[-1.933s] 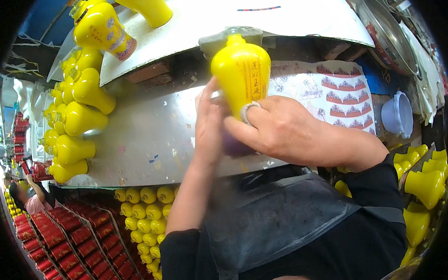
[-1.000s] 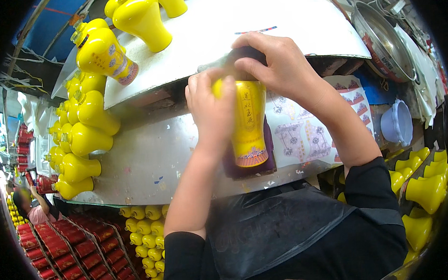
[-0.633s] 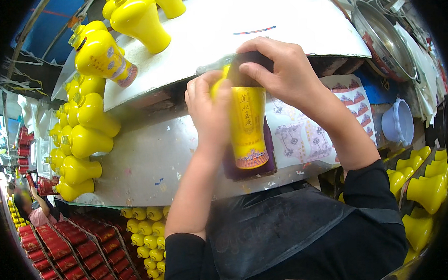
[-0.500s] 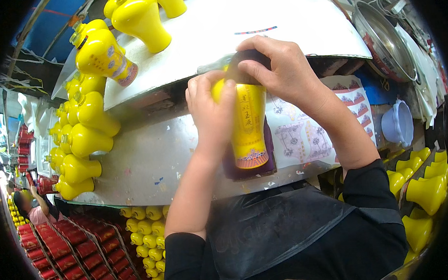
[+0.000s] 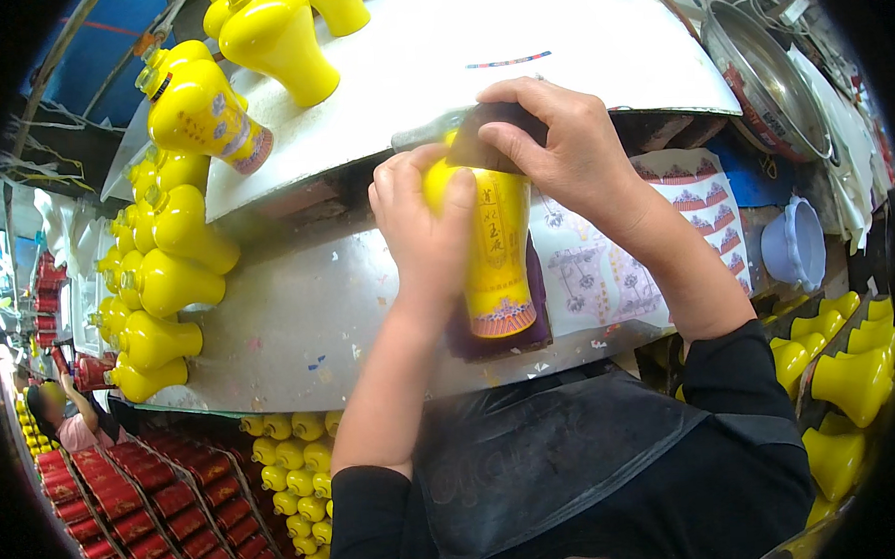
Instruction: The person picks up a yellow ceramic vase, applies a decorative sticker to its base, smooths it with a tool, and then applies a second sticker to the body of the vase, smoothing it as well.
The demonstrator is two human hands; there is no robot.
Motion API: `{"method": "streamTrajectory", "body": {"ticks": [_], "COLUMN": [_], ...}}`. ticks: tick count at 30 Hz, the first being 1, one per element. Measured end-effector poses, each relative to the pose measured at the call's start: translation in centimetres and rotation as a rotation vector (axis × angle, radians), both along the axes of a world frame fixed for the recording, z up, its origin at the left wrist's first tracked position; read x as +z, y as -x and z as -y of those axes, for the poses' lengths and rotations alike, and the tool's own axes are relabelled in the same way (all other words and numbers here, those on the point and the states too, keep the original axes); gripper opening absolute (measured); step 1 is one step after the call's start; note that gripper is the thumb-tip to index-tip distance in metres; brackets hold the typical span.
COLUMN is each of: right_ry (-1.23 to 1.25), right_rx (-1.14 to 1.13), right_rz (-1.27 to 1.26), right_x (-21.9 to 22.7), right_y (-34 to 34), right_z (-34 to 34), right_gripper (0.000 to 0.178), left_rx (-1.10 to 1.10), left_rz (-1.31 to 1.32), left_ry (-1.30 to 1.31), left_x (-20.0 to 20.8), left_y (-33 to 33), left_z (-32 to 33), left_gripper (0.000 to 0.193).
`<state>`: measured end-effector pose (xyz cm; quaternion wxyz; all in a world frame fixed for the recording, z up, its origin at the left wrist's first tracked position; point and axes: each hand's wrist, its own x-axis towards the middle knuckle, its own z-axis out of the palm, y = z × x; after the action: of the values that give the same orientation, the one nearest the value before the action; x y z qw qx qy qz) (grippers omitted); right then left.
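A yellow bottle (image 5: 497,262) with printed decals lies on a dark purple pad (image 5: 536,326), its neck pointing away from me. My left hand (image 5: 420,216) is wrapped round its upper left side, the thumb on the shoulder. Between the thumb and fingers of my right hand (image 5: 551,140) is a dark flat scraper (image 5: 496,137), its edge against the bottle's shoulder. Beside the pad on the right lie decal sheets (image 5: 607,273) with purple floral patterns. A narrow dark curved decal strip (image 5: 508,60) rests on the white board beyond my hands.
Yellow bottles (image 5: 191,231) stand in rows along the left; a decorated bottle (image 5: 206,115) is at the white board's (image 5: 417,31) corner. A metal basin (image 5: 768,76) and a pale blue bucket (image 5: 794,244) are at the right. Red boxes (image 5: 157,492) fill the lower left, near another person (image 5: 74,421).
My right hand has shifted very slightly with the scraper, which stays at the bottle's shoulder. The left hand keeps its grip, and the bottle lies in the same place.
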<state>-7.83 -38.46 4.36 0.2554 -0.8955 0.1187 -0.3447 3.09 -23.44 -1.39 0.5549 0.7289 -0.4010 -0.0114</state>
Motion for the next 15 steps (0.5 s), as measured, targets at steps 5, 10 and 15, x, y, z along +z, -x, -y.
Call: {"method": "streamTrajectory", "body": {"ticks": [5, 10, 15], "right_ry": [-0.168, -0.121, 0.021], "right_rx": [0.003, -0.090, -0.111], "right_rz": [0.178, 0.145, 0.111], "right_x": [0.0, -1.3, -1.5], "right_y": [1.3, 2.0, 0.8], "right_z": [-1.1, -2.7, -1.4], "right_gripper": [0.022, 0.024, 0.026], "left_rx": [-0.041, -0.019, -0.044], "left_rz": [-0.079, -0.081, -0.222], "left_ry": [0.024, -0.012, 0.044], "left_x": [-0.1, -0.2, -0.2], "left_y": [-0.6, 0.4, 0.4], "left_z": [0.0, 0.1, 0.3], "left_gripper": [0.036, 0.040, 0.041]}}
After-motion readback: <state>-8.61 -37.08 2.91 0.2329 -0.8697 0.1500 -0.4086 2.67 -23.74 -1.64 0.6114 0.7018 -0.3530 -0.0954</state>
